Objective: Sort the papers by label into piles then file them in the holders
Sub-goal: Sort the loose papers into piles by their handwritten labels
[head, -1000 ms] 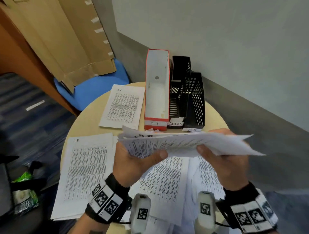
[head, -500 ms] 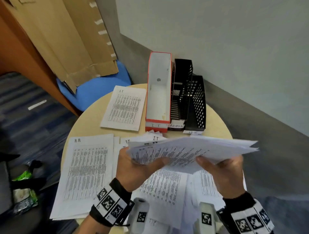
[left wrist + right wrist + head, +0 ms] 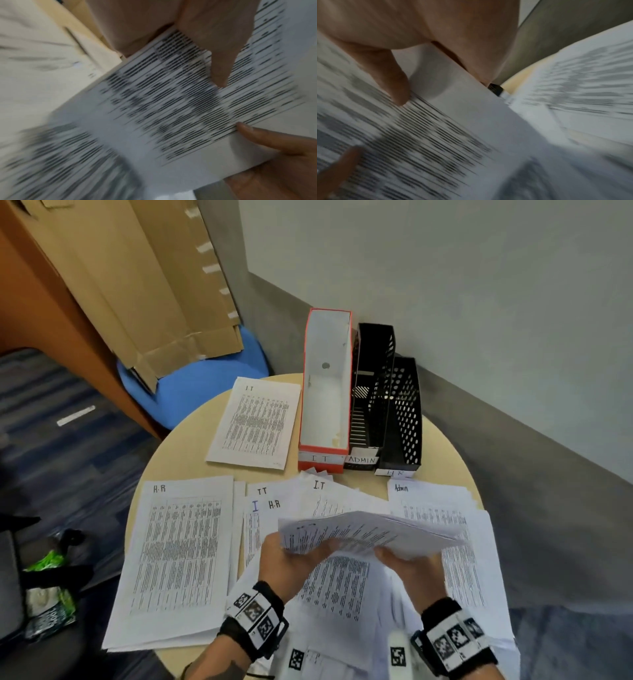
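A thin sheaf of white printed papers [image 3: 370, 534] is held almost flat above the round, pale wooden table [image 3: 185, 453]. It is pinched at its 9 o'clock end by the left hand [image 3: 291, 563] and at its near edge by the right hand [image 3: 411, 568], with a thumb laid on the printed face and fingers hidden beneath; both wrist views are blurred, but the thumbs are seen pressing on the print.

Below the sheaf, a loose overlapping spread of white sheets marked I.T and H.R [image 3: 308, 494] is partly hidden by it. At 9 o'clock of the hands lies a squared pile headed H.R [image 3: 178, 556]; at 3 o'clock, a pile headed Admin [image 3: 455, 542]; at 11 o'clock, well apart, a single pile headed I.T [image 3: 255, 424].

At 12 o'clock three holders stand touching side by side: a red-edged white cardboard holder labelled I T [image 3: 325, 405], a black slotted plastic holder labelled ADMIN [image 3: 371, 392] and a black perforated plastic holder labelled H R [image 3: 404, 419].

Beyond the table at 10 o'clock, brown flattened cardboard [image 3: 154, 285] leans over a blue chair seat [image 3: 198, 381].
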`<state>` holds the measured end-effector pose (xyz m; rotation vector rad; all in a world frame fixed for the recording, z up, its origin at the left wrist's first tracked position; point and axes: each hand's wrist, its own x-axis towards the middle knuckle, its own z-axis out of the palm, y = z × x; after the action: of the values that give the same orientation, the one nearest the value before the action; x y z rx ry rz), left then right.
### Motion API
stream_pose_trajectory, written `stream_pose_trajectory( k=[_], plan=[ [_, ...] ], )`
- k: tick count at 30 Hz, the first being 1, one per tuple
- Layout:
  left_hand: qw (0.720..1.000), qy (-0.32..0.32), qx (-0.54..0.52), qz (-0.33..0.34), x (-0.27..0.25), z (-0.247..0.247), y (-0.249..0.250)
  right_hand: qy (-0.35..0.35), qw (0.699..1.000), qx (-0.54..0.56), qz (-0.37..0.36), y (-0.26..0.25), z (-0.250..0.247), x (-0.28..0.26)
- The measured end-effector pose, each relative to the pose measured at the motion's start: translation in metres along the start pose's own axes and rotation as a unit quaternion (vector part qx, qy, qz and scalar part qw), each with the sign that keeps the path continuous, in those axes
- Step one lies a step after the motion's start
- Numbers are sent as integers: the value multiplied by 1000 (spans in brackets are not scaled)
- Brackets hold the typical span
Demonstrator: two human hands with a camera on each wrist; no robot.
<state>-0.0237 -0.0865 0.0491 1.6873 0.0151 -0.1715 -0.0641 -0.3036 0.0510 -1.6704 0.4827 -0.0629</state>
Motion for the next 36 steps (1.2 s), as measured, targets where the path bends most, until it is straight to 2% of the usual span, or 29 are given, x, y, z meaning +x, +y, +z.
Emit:
stream_pose_trajectory(
  k=[4, 6, 10, 14, 16, 18, 21, 23, 26, 31, 36],
  plan=[
    [1000, -1, 6, -1, 4, 7, -5, 58, 997, 48, 11, 9, 6, 1],
    [1000, -1, 13, 3, 10, 7, -10, 66, 995, 72, 14, 9, 4, 6],
    [997, -1, 25, -71, 18, 3, -26, 17, 997, 49, 54, 10, 12, 14],
    [991, 82, 79, -76, 38, -39, -25, -42, 999, -1, -2, 8, 15, 33],
    [979, 140, 117, -89, 53, -84, -29, -70, 997, -31, 14, 19, 14, 42],
    [956, 183, 178, -146, 63, -139, -45, -101, 986, -124, 51, 38, 14, 49],
    [910, 188, 272, -250, 61, -217, -81, -175, 927, -322, 77, 71, 15, 51],
    [886, 166, 324, -289, 48, -251, -102, -201, 900, -381, 69, 88, 16, 49],
    [863, 129, 368, -321, 29, -278, -127, -200, 888, -410, 48, 100, 18, 43],
    [840, 146, 408, -326, 20, -290, -155, -170, 875, -452, 42, 106, 21, 32],
    [847, 154, 405, -309, 33, -292, -165, -143, 875, -460, 46, 108, 25, 29]
  ],
)
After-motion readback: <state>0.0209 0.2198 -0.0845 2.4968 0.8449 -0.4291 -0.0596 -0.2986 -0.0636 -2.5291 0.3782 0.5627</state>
